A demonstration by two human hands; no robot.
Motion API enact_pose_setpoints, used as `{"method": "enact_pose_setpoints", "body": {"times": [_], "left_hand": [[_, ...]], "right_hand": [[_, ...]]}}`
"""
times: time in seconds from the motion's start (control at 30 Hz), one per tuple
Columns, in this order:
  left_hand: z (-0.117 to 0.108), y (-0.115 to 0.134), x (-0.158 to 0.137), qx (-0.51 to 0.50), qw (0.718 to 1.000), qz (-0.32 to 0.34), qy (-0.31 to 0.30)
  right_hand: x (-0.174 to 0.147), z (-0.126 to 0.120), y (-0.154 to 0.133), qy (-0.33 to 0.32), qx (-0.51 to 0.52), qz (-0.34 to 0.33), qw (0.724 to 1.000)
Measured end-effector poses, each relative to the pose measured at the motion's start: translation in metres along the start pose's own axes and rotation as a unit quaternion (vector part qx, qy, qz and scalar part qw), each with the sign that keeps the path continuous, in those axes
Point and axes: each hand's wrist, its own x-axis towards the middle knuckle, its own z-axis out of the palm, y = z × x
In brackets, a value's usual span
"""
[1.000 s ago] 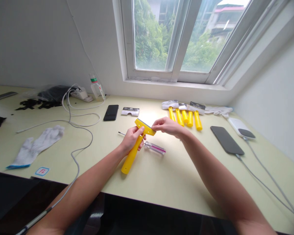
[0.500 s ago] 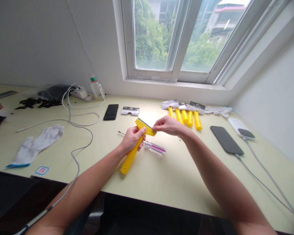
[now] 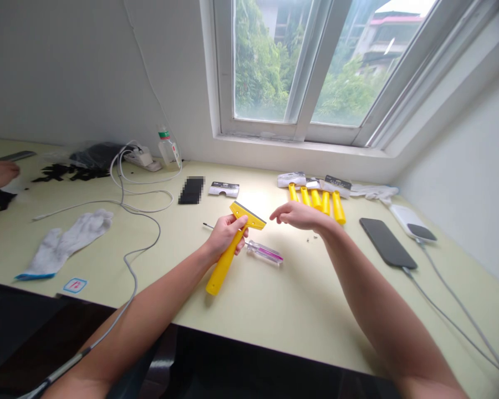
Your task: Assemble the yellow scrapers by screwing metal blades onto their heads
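My left hand [image 3: 228, 234] is closed round the neck of a yellow scraper [image 3: 222, 269], its thumb pressed just below the head. A dark strip runs along the head's upper edge. To the right of the head, apart from it, my right hand [image 3: 295, 215] hovers with its fingers slightly bent and apart, nothing visible in them. A screwdriver [image 3: 265, 252] with a clear and pink handle lies on the table under the left hand, its shaft partly hidden. Two tiny metal pieces, perhaps screws [image 3: 308, 240], lie below the right wrist.
Several yellow scraper handles [image 3: 338, 208] with card packaging lie behind my right hand. A card sleeve [image 3: 223, 189] and a dark pixelated rectangle [image 3: 192, 190] sit farther back. Phone [image 3: 386, 243], power bank [image 3: 411, 223], glove [image 3: 66, 241], cables and bottle [image 3: 168, 151] surround. Another person's hand [image 3: 0, 174] is far left.
My right hand has come away from the scraper head and moved slightly right. The left hand keeps its hold on the scraper. The view has shifted a little.
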Motion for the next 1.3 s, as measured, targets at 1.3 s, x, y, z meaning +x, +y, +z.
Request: {"method": "enact_pose_setpoints", "body": {"times": [1.3], "left_hand": [[0.011, -0.005, -0.012, 0.084, 0.990, 0.023, -0.108]], "right_hand": [[-0.006, 0.039, -0.041, 0.035, 0.218, -0.147, 0.964]]}}
